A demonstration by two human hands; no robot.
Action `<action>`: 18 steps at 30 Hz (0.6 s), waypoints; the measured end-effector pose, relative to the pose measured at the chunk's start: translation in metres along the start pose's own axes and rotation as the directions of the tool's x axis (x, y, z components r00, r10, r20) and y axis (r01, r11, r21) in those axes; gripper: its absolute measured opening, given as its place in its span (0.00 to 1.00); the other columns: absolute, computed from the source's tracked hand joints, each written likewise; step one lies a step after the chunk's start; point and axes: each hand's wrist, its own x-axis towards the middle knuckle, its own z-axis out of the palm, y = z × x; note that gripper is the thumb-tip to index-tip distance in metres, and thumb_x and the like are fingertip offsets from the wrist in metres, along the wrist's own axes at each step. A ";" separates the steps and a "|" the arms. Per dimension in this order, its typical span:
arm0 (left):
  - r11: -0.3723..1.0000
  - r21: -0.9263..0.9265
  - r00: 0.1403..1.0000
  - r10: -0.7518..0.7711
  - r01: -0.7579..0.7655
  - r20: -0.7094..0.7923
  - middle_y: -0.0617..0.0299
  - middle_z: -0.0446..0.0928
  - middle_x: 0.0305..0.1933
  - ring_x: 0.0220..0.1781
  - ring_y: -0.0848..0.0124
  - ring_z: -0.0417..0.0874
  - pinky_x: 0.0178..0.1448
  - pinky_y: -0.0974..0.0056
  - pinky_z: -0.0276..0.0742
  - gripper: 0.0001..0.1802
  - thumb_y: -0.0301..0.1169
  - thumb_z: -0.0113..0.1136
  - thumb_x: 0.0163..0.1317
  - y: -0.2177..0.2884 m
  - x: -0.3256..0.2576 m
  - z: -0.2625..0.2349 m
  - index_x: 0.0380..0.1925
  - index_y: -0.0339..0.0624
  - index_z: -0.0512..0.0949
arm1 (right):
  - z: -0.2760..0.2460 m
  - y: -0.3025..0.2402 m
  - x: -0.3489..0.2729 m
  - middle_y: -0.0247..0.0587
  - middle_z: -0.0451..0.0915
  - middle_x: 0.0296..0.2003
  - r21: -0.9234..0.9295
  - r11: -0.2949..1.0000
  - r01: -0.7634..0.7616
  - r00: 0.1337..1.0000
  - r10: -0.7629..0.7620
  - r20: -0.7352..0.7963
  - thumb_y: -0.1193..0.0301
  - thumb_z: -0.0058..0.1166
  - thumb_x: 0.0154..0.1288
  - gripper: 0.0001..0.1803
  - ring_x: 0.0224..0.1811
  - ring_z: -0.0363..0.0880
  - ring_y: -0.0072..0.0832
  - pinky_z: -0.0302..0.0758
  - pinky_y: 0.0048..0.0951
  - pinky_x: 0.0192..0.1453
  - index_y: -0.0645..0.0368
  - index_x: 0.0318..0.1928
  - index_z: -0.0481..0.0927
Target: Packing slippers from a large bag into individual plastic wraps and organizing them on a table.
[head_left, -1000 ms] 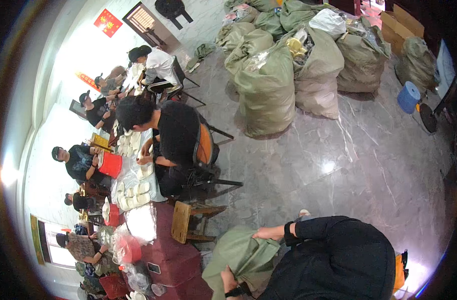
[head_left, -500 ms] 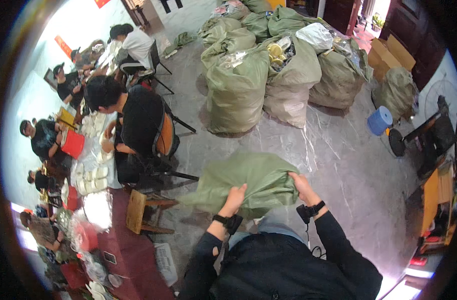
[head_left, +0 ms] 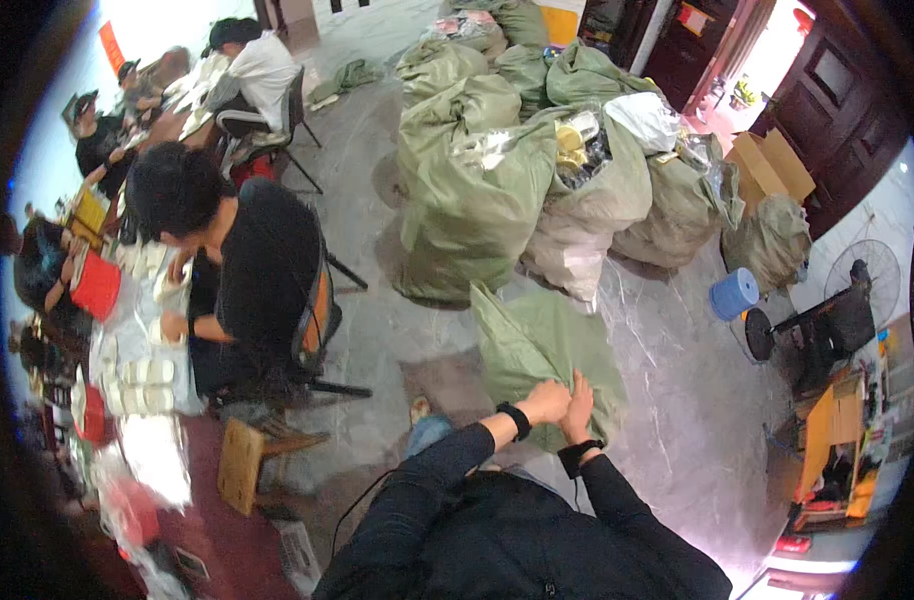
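Sack (head_left: pixel 539 338) in closed L hand (head_left: pixel 547 402), w/ flatter R hand (head_left: pixel 579 410) alongside.

Black sleeves (head_left: pixel 432 472), black wristbands (head_left: pixel 518 422)

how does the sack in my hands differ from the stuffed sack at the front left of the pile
The held sack looks limp and flattened, while the stuffed sack bulges and stands on the floor.
The left hand and right hand are on the held sack; no hand touches the stuffed sack.
Clear wrapping shows at the stuffed sack's top; no contents show in the held sack.
Both are green.
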 end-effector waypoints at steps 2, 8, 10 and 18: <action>0.993 -0.116 1.000 0.002 0.001 0.025 0.48 0.74 0.43 0.52 0.53 0.71 0.52 0.54 0.67 0.11 0.32 0.47 0.59 -0.028 -0.005 -0.010 0.35 0.38 0.76 | 0.018 0.009 0.005 0.53 0.74 0.47 -0.069 0.996 0.062 0.998 -0.063 -0.018 0.72 0.58 0.43 0.29 0.49 0.70 0.50 0.68 0.42 0.51 0.64 0.50 0.71; 0.966 -0.220 0.978 0.099 -0.139 -0.184 0.44 0.76 0.38 0.43 0.50 0.75 0.47 0.52 0.71 0.13 0.35 0.47 0.60 -0.135 0.000 -0.121 0.36 0.38 0.76 | 0.024 0.001 0.060 0.62 0.77 0.35 0.223 0.820 -0.528 0.737 0.572 -0.359 0.69 0.51 0.51 0.17 0.41 0.74 0.56 0.69 0.43 0.45 0.72 0.37 0.76; 0.947 -0.319 0.985 -0.034 -0.021 -0.168 0.46 0.75 0.40 0.45 0.51 0.75 0.49 0.52 0.70 0.13 0.36 0.49 0.60 -0.161 0.021 -0.155 0.40 0.40 0.75 | 0.024 0.035 0.069 0.62 0.76 0.40 0.267 0.780 -0.566 0.646 0.621 -0.445 0.70 0.50 0.53 0.18 0.44 0.74 0.53 0.69 0.42 0.46 0.69 0.42 0.75; 0.959 -0.218 0.794 -0.274 0.182 -0.542 0.47 0.71 0.49 0.51 0.50 0.72 0.54 0.52 0.68 0.24 0.36 0.55 0.57 -0.266 0.055 -0.233 0.53 0.40 0.67 | -0.012 0.072 0.092 0.48 0.79 0.39 -0.411 0.642 -0.647 0.742 0.656 -0.142 0.73 0.55 0.51 0.09 0.43 0.78 0.37 0.74 0.35 0.43 0.62 0.35 0.76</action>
